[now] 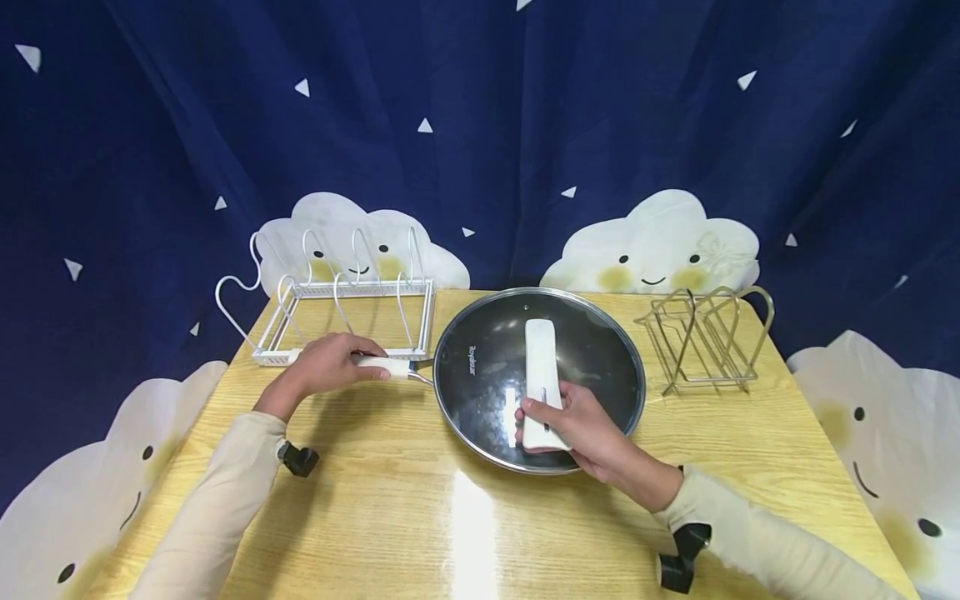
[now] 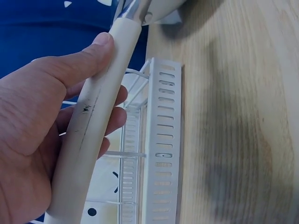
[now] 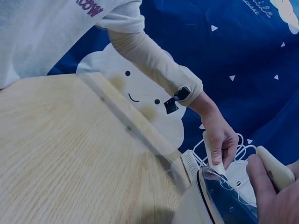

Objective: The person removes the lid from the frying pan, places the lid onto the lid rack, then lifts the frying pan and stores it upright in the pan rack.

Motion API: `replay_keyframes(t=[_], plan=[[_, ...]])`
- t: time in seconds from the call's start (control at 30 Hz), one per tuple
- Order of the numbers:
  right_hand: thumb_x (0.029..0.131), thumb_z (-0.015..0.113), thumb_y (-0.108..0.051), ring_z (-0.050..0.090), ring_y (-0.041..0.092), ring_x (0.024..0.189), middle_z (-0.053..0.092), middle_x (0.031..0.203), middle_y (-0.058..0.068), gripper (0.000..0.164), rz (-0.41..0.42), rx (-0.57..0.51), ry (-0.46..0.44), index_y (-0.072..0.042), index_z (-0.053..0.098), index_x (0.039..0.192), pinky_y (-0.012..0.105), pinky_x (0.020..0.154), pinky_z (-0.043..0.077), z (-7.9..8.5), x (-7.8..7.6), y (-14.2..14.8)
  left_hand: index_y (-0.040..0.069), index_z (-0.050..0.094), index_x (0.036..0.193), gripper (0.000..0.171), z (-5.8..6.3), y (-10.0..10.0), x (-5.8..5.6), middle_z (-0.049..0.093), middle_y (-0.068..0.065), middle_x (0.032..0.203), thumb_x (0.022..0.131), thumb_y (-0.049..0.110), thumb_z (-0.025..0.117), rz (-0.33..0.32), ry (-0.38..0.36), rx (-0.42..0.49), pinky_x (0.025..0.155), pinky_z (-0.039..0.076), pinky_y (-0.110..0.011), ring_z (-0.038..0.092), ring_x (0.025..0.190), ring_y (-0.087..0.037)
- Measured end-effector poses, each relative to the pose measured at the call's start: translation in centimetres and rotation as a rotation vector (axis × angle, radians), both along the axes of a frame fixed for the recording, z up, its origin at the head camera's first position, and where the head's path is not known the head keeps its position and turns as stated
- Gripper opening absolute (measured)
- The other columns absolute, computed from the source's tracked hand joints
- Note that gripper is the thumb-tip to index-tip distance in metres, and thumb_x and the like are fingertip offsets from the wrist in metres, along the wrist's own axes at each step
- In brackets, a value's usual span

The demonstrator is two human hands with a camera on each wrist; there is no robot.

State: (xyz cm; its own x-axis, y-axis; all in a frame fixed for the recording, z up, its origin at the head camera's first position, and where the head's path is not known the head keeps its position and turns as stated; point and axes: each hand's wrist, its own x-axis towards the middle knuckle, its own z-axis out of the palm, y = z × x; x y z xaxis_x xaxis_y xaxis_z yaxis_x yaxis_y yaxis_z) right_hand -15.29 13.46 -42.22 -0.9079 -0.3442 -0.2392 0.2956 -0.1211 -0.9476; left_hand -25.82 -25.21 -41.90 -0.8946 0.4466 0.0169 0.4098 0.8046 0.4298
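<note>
My left hand [image 1: 330, 365] grips the cream handle [image 2: 96, 109] of a frying pan [image 3: 189, 205], its thumb lying along the top. A dark glass lid [image 1: 472, 408] with a metal rim covers the pan, hiding the inside. Standing across the lid is a long white lid handle [image 1: 540, 358]. My right hand [image 1: 588, 429] holds the near end of that handle, thumb on top and fingers around its far side. Most of the pan's body is hidden under the lid in the head view; its pale outer wall shows in the right wrist view.
A white wire rack [image 1: 427, 321] with upright loops stands at the back left, just behind the pan handle. On the right of the pan is a gold-coloured wire rack [image 1: 712, 382]. A dark blue curtain [image 1: 495, 150] hangs behind the wooden table [image 1: 375, 517].
</note>
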Motion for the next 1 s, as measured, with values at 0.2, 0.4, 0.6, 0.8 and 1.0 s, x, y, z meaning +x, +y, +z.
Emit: replay_keyframes(t=[0.2, 0.4, 0.6, 0.8, 1.0], plan=[[0.101, 0.065, -0.014, 0.075, 0.024, 0.078, 0.072, 0.094, 0.010, 0.041, -0.046, -0.010, 0.010, 0.013, 0.046, 0.126, 0.043, 0.073, 0.063, -0.21, 0.30, -0.10, 0.022, 0.081, 0.101, 0.026, -0.05, 0.00, 0.05, 0.074, 0.009, 0.089, 0.085, 0.042, 0.083, 0.008, -0.018, 0.023, 0.067, 0.045, -0.033, 0.057, 0.071, -0.010], [0.104, 0.061, -0.017, 0.075, 0.025, 0.077, 0.072, 0.093, 0.011, 0.040, -0.088, -0.016, 0.016, 0.013, 0.048, 0.127, 0.044, 0.074, 0.062, -0.33, 0.45, -0.30, 0.023, 0.081, 0.102, 0.027, 0.05, 0.15, 0.07, 0.075, 0.009, 0.090, 0.084, 0.043, 0.083, 0.019, -0.012, 0.018, 0.069, 0.048, -0.035, 0.059, 0.074, -0.010], [0.103, 0.062, -0.014, 0.074, 0.024, 0.074, 0.072, 0.092, 0.011, 0.038, -0.109, -0.019, 0.007, 0.012, 0.048, 0.126, 0.043, 0.072, 0.063, -0.25, 0.59, -0.47, 0.022, 0.081, 0.104, 0.031, 0.09, 0.12, 0.19, 0.077, 0.007, 0.094, 0.084, 0.046, 0.083, 0.023, -0.012, 0.013, 0.072, 0.051, -0.038, 0.064, 0.078, -0.009], [0.102, 0.063, -0.014, 0.074, 0.024, 0.074, 0.072, 0.091, 0.011, 0.038, -0.119, -0.015, 0.018, 0.012, 0.048, 0.126, 0.041, 0.071, 0.062, -0.21, 0.57, -0.59, 0.022, 0.081, 0.106, 0.031, 0.16, 0.14, 0.25, 0.077, 0.006, 0.097, 0.085, 0.045, 0.082, 0.023, -0.003, 0.011, 0.074, 0.053, -0.040, 0.065, 0.081, -0.010], [0.102, 0.061, -0.009, 0.073, 0.023, 0.070, 0.071, 0.088, 0.010, 0.033, -0.142, -0.020, 0.019, 0.013, 0.049, 0.125, 0.038, 0.068, 0.062, -0.32, 0.51, -0.86, 0.020, 0.081, 0.106, 0.032, 0.02, 0.04, 0.37, 0.078, 0.005, 0.098, 0.084, 0.044, 0.083, 0.027, 0.010, 0.018, 0.074, 0.053, -0.040, 0.066, 0.081, -0.009]])
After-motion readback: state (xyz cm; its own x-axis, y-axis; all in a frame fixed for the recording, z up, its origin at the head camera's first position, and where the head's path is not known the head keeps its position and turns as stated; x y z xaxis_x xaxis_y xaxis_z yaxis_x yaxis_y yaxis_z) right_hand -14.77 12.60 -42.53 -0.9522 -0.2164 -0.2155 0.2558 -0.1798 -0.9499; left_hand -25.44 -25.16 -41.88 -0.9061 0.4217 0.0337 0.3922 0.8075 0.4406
